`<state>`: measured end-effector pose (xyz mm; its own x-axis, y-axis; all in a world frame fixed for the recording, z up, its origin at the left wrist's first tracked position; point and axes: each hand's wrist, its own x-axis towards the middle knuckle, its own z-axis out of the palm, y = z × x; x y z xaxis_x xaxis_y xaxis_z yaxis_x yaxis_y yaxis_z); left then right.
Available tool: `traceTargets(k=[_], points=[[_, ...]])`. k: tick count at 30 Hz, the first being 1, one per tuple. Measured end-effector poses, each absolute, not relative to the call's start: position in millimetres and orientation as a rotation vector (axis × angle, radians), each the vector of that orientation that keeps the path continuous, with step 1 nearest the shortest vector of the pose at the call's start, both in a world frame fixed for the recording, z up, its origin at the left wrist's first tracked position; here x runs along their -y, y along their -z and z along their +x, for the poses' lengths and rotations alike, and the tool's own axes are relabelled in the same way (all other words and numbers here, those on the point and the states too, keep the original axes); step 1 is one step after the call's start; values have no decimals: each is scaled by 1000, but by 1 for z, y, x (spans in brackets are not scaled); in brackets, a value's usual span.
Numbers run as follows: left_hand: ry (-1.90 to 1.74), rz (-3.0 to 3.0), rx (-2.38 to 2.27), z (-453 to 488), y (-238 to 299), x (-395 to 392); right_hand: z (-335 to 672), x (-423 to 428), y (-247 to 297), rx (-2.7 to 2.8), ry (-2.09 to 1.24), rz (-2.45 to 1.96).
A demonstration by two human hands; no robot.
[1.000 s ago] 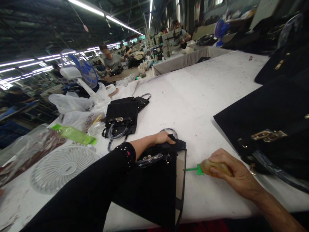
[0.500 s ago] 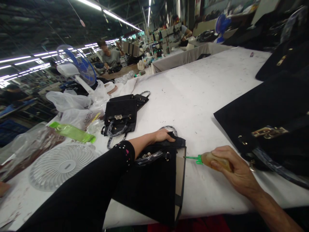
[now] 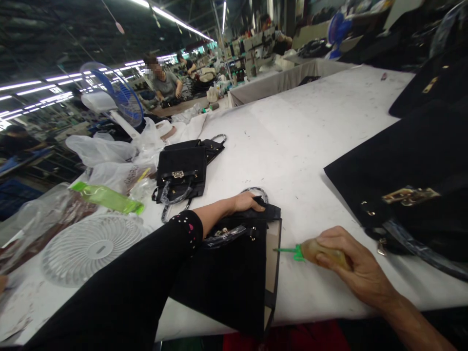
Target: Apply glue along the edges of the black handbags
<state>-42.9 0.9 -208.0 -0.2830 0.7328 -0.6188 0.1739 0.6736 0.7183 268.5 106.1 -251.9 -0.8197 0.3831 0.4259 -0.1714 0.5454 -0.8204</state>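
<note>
A black handbag (image 3: pixel 226 278) lies at the front edge of the table, its beige inner side showing along the right opening. My left hand (image 3: pixel 246 202) grips the bag's upper edge, fingers closed over the black flap. In my right hand (image 3: pixel 347 261) is a glue bottle (image 3: pixel 314 252) with amber contents and a thin green nozzle. The nozzle's tip points left and reaches the beige strip at the bag's side; whether it touches cannot be told. Plastic film wraps the bag's handle (image 3: pixel 226 237).
More black handbags (image 3: pixel 182 168) lie farther back. A large black bag (image 3: pixel 409 165) with a gold clasp fills the right side. On the left are a white fan (image 3: pixel 95 248), a green packet (image 3: pixel 109 196), plastic bags (image 3: pixel 98 148) and a blue fan (image 3: pixel 124 100). A person (image 3: pixel 168 85) sits beyond.
My right hand has brought the bottle slightly down and left, so its nozzle tip sits lower along the bag's side. My left hand keeps its hold on the bag.
</note>
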Motion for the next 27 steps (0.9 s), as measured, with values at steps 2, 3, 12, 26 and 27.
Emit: traceTargets(k=[2,3,12,26,27], points=[[-648,712,-1808,-43,208,-1,267,-107,251,2164,-1171,-254],[-647,706,-1807,-43,209,0,267,-107,251,2170,-1178,-251],[-652,684,-1807,-49,217,-1,275,-102,249,2197,-1214,-212],[-631,696,-1802,-49,218,-2,283,-88,249,2246,-1351,-46],[-629,694,-1803,-49,219,-2,282,-89,248,2236,-1289,-64]])
